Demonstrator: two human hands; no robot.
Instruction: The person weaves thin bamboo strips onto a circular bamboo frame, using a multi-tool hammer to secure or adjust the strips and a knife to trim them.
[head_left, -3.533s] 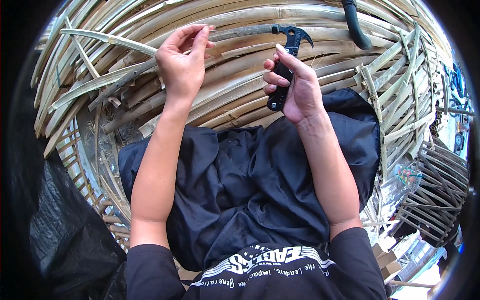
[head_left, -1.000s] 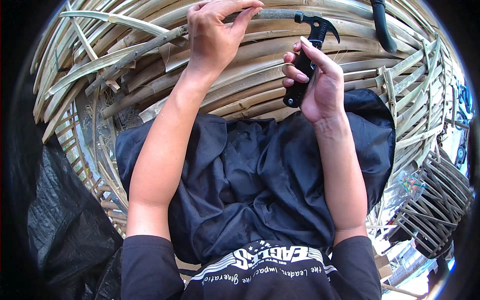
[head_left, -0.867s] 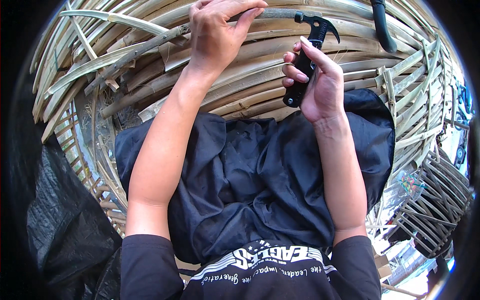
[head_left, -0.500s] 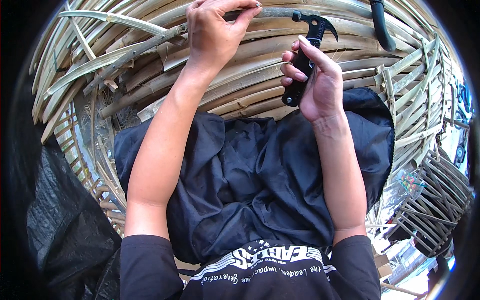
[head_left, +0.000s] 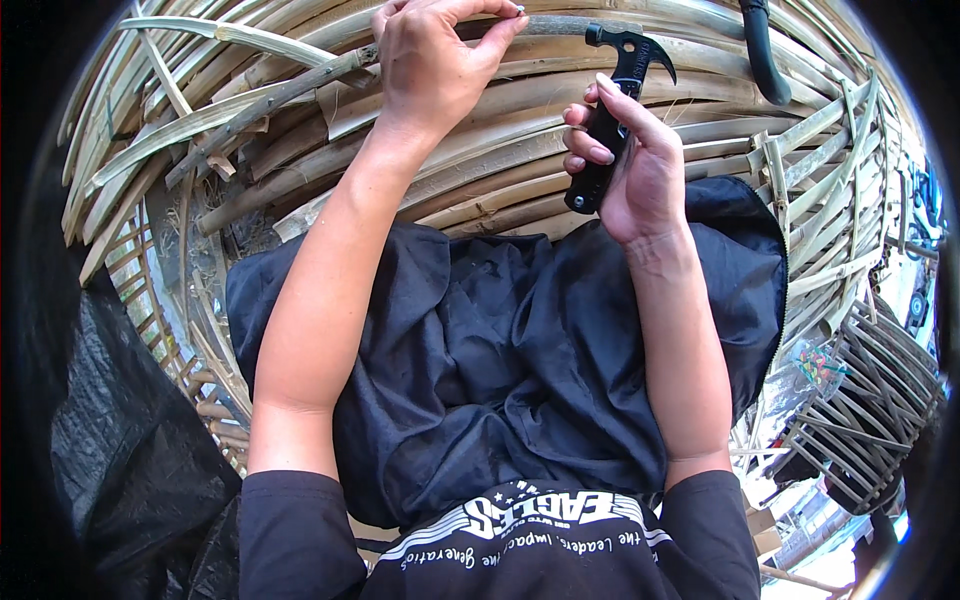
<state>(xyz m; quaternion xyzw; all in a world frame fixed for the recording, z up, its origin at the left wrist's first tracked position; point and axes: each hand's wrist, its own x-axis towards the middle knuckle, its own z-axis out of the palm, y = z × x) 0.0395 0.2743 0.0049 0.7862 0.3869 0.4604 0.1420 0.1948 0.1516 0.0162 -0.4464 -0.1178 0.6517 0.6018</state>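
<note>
Hammer (head_left: 629, 70): I see it at 1 o'clock, all black, its top end leaning a little right. The claw is on the right side, and the flat face points left.
Right hand (head_left: 645, 180): the fingers are curled tight around the hammer's handle, with the thumb lying up along it.
Left hand (head_left: 430, 70): it is up near 12 o'clock, over the bamboo strips (head_left: 500, 150). Thumb and pointing finger are pinched close. From here I can't tell if something tiny sits between the tips.
Bamboo strips: they make a big curvy pile from 10 to 2 o'clock. The hammer is in front of them in my view; I can't tell if it touches.
Lap: black cloth (head_left: 510, 320) covers it, all wrinkly, in the middle.
Edges: I spot a dark bent handle (head_left: 767, 60) between 1 and 2 o'clock, a slatted basket (head_left: 865, 410) near 4, and a black sheet (head_left: 130, 430) at 8.
</note>
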